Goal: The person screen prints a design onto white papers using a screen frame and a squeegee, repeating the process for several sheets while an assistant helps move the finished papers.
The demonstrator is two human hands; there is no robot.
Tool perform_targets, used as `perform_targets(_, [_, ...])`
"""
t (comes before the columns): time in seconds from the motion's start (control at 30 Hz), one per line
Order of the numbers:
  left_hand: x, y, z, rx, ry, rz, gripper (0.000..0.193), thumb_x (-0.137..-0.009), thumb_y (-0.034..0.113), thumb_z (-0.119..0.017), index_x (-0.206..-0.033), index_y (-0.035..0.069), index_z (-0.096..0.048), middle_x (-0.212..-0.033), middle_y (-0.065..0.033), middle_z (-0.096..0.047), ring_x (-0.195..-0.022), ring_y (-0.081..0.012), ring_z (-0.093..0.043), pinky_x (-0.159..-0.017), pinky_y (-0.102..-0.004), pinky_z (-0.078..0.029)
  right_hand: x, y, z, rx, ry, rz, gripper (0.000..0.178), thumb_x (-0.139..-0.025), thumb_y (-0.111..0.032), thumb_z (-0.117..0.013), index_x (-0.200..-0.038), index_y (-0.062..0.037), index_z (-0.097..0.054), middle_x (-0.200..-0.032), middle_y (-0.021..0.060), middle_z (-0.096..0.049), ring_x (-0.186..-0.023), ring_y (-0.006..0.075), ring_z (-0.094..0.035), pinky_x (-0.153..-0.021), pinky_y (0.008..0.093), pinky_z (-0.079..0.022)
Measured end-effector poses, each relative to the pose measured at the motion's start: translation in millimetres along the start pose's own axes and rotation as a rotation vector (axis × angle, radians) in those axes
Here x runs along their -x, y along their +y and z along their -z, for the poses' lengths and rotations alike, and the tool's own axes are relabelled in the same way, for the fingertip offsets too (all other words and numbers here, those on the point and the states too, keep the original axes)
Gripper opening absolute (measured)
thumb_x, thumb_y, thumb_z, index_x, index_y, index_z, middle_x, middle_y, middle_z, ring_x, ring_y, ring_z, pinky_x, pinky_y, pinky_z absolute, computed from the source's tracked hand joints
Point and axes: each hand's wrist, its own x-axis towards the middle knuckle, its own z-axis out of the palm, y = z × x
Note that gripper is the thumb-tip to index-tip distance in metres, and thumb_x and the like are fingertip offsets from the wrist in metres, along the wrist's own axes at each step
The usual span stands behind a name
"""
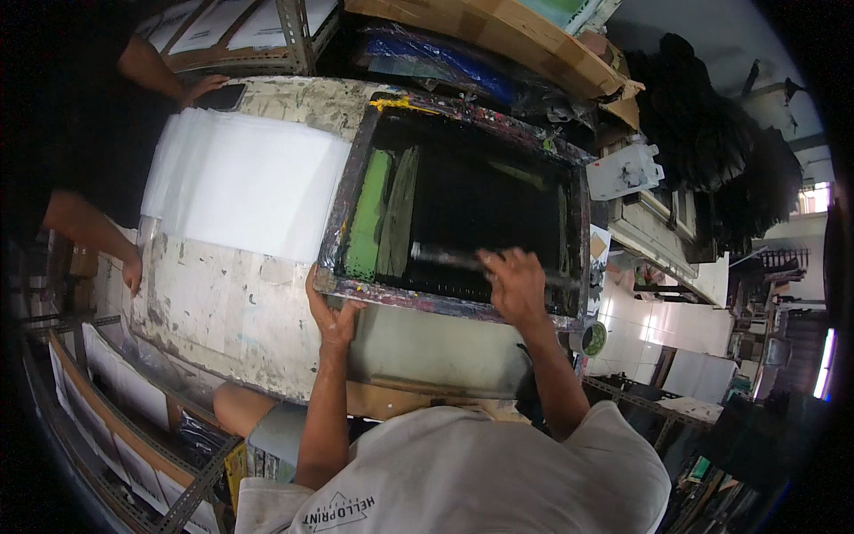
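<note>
A screen-printing frame [406,299] with a dark, ink-stained rim lies tilted on the table in front of me. Black ink [480,191] covers most of its mesh, and a green strip [366,209] shows at the left. My left hand [333,319] grips the frame's near left corner, thumb and fingers around the rim. Inside the frame, my right hand [514,283] is closed over a squeegee [434,255], whose blade lies over the black ink; motion blurs it slightly. To the frame's left rests a stack of white sheets [249,178].
Another person's hands [205,89] rest at the left side of the paint-stained table [222,298], near a dark flat object [229,98]. A cardboard box [498,31] stands behind the frame. A white plastic container [625,171] is at the right. A metal rack [200,481] stands lower left.
</note>
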Motion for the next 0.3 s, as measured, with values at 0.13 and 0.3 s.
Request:
perform_targets(0.13, [1.0,-4.5,-1.2,0.019,0.000,0.055,0.098,-0.064,0.009,-0.087,-0.147,-0.004,-0.036,-0.129,-0.0135,-0.054,-0.117,-0.0244,-0.054,-0.107,-0.0379,-0.043,25.9,-22.0,23.7,-0.088,-0.061,-0.053,0.057,-0.074,-0.002,-0.071,-0.130,-0.0149,-0.067,-0.103,0.0134,-0.068,-0.097,0.0340,-0.063,-0.082,0.0458,-0.048])
perform_targets(0.3, [-1.2,-5.5,7.3,-0.078,-0.058,-0.053,0.102,-0.064,0.019,-0.094,-0.148,0.002,-0.038,-0.140,-0.0111,-0.047,-0.125,-0.0258,-0.050,-0.112,-0.0401,-0.038,-9.2,-8.2,46.2,-0.397,-0.291,-0.221,0.067,-0.073,0.001,-0.074,-0.137,-0.0154,-0.063,-0.119,0.0175,-0.068,-0.108,0.0383,-0.066,-0.089,0.0418,-0.054])
